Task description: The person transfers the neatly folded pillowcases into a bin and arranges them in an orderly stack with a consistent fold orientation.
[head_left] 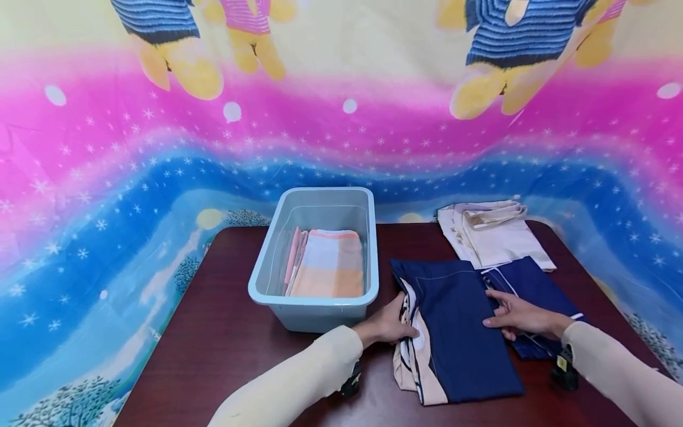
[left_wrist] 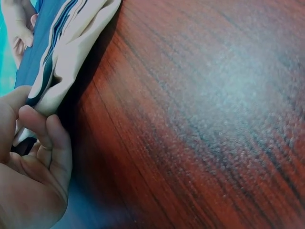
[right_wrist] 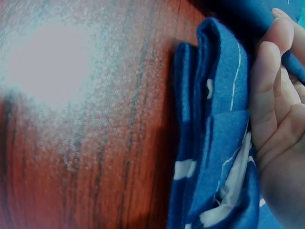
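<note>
A folded navy cloth [head_left: 459, 320] with cream and beige layers along its left edge lies on the table. My left hand [head_left: 388, 320] grips that layered edge [left_wrist: 71, 57], thumb on top and fingers at the side. At the opposite edge, my right hand [head_left: 523, 314] rests with loosely bent fingers; thumb and forefinger stand apart by the cloth. Under and beside the right hand lies a second folded navy cloth with white trim [head_left: 525, 284]. Its stacked folds [right_wrist: 224, 95] show close to that hand in the right wrist view.
A grey-blue plastic tub [head_left: 320, 300] stands left of the navy cloth, holding a folded checked cloth [head_left: 325, 267] in peach, white and orange. White and beige folded fabric [head_left: 501, 237] lies at the back right of the dark red table [head_left: 213, 356]. A printed curtain [head_left: 341, 142] hangs behind.
</note>
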`<state>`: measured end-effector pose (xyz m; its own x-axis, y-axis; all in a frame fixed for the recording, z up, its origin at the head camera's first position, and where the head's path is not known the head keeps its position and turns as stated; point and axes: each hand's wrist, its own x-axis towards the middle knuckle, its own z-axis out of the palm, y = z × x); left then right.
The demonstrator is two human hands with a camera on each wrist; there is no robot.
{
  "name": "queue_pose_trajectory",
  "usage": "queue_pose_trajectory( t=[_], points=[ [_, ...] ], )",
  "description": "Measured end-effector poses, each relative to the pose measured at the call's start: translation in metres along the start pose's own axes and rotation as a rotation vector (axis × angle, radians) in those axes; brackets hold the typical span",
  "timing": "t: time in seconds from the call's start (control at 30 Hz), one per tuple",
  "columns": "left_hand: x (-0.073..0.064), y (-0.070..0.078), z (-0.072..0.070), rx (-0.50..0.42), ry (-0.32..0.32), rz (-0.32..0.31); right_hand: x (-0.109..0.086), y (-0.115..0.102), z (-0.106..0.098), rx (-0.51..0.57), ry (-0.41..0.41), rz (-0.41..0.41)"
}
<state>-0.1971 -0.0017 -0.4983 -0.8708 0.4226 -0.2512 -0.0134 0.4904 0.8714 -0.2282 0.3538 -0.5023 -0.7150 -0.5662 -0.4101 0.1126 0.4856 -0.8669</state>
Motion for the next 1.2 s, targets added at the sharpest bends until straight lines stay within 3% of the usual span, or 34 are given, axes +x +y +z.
queue_pose_trajectory(
  t=[0.5, 0.83, 1.2],
  points=[
    [-0.0004, -0.0011, 0.0001, 0.040, 0.017, 0.000, 0.0008, -0.0021, -0.0010, -0.013, -0.004, 0.001],
    [-0.0048, -0.0008, -0.0019, 0.020, 0.001, 0.017, -0.0004, -0.0039, -0.0042, -0.053, -0.005, 0.060],
    [-0.0089, -0.0031, -0.0050, -0.045, -0.040, 0.030, 0.0001, -0.0037, -0.0035, -0.051, -0.003, 0.058]
  ],
)
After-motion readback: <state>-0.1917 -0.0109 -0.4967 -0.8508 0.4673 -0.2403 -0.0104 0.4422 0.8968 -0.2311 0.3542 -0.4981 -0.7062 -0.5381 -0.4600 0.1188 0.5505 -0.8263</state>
